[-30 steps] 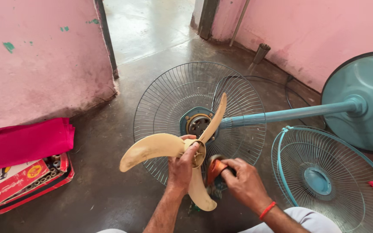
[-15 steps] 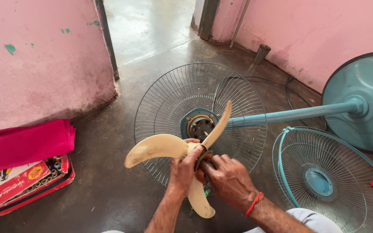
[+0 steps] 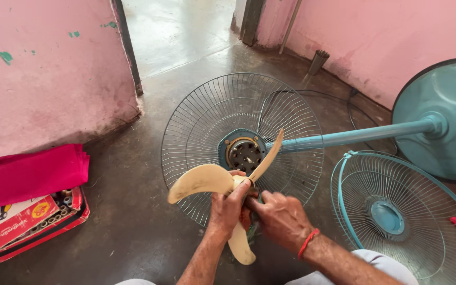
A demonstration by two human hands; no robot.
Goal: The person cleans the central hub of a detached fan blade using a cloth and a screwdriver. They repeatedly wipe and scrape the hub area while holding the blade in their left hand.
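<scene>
A cream three-bladed fan blade is held above the floor in front of me. My left hand grips its hub from the left. My right hand, a red thread on its wrist, is closed against the hub from the right; what its fingers pinch is hidden. Just beyond lies the rear wire guard of a pedestal fan, with the bare motor at its centre. The fan's blue pole runs right to a round blue base.
A loose front wire guard with a blue rim lies at right on the dark concrete floor. A red folded cloth and a red box of small parts sit at left. Pink walls flank an open doorway.
My right hand moved left from beside the blade onto the hub, next to my left hand. The orange thing it held a second ago is out of sight. The blade shifted slightly.
</scene>
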